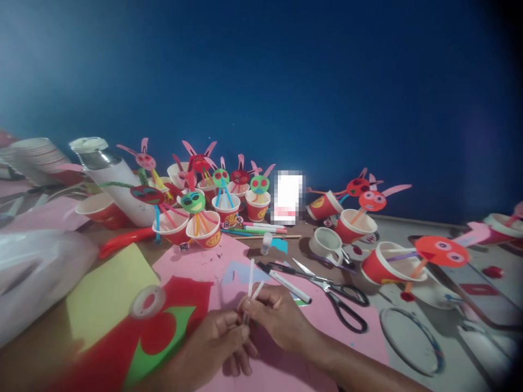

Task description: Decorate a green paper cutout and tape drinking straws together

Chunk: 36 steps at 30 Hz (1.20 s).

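Two thin white straws (251, 276) stick up from between my hands, forming a narrow V. My right hand (280, 318) pinches them between thumb and fingers. Just below, my left hand (223, 340) has its thumb and index finger closed on their lower part, with the other fingers curled loosely underneath. The lower ends are mostly hidden by my fingers. Both hands are above pink paper (302, 348). Close to my right hand lie a marker (291, 287) and black-handled scissors (335, 291) with the blades apart.
Several red paper cups (204, 231) with paper rabbit faces stand at the back. A white mug (326, 245), a tape roll (147, 302), yellow paper (104, 294), red paper (102, 348) and a wire coil (411, 340) lie around. A plastic bag (41, 277) is at left, before a blue wall (261, 81).
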{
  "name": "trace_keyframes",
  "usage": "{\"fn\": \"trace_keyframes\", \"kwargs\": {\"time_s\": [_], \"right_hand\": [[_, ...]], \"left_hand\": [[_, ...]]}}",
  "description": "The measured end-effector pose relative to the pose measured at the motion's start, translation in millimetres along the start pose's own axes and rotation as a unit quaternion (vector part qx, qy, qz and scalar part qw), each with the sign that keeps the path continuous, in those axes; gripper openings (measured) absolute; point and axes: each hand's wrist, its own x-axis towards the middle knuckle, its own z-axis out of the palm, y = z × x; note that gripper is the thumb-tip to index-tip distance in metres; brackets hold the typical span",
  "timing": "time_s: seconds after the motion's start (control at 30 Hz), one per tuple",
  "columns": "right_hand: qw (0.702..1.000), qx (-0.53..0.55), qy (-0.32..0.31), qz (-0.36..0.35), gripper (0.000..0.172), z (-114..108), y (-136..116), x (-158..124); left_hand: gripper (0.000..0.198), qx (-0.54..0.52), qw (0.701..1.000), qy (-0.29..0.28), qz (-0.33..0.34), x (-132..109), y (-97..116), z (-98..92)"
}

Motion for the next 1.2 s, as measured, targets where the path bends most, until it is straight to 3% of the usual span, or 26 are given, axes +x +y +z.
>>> {"fn": "trace_keyframes", "kwargs": {"time_s": [0.2,0.27,0.4,0.5,0.6,0.67,0.73,0.77,0.83,1.0,1.2], "right_hand": [[0.999,0.028,0.018,0.001,0.033,3.7,0.2,-4.2],[0.999,0.04,0.021,0.001,0.035,9.4,1.9,-5.1],[0.993,0.109,-0.03,0.035,0.04,16.4,4.0,-7.3],[0.997,0.061,0.005,0.036,0.039,-2.7,-8.4,-9.0],[0.994,-0.076,0.081,-0.014,0.034,-44.0,-33.6,-1.6],[0.968,-0.201,0.143,-0.049,0.036,-71.7,-48.6,12.3],[0.9,-0.398,0.167,-0.066,0.04,-90.8,-55.1,31.4],[0.885,-0.434,0.153,-0.065,0.034,-96.2,-54.3,41.7],[0.864,-0.483,0.133,-0.057,0.025,-99.8,-46.3,60.8],[0.811,-0.582,0.06,-0.025,0.027,-91.9,-21.4,86.8],[0.781,-0.625,0.0,-0.012,0.029,-90.3,-23.1,99.1]], "left_hand": [[0.05,0.045,0.997,0.057,0.039,-0.1,-1.7,-2.7],[0.047,0.033,0.996,0.05,0.062,-0.5,-0.5,-2.2],[0.045,-0.026,0.997,0.026,0.062,0.1,-2.0,0.3],[0.042,-0.056,0.996,0.033,0.056,1.2,-5.7,0.6],[0.04,-0.084,0.995,0.03,0.047,1.9,-7.5,-0.7],[0.04,-0.088,0.995,0.025,0.042,2.3,-7.4,-1.5],[0.039,-0.089,0.995,0.021,0.039,2.7,-6.8,-1.8],[0.039,-0.088,0.995,0.022,0.039,2.9,-6.4,-1.8],[0.037,-0.085,0.995,0.024,0.042,2.9,-5.5,-2.0],[0.033,-0.079,0.996,0.029,0.036,1.2,-2.9,-3.2],[0.032,-0.082,0.996,0.029,0.022,1.8,-2.4,-4.3]]}}
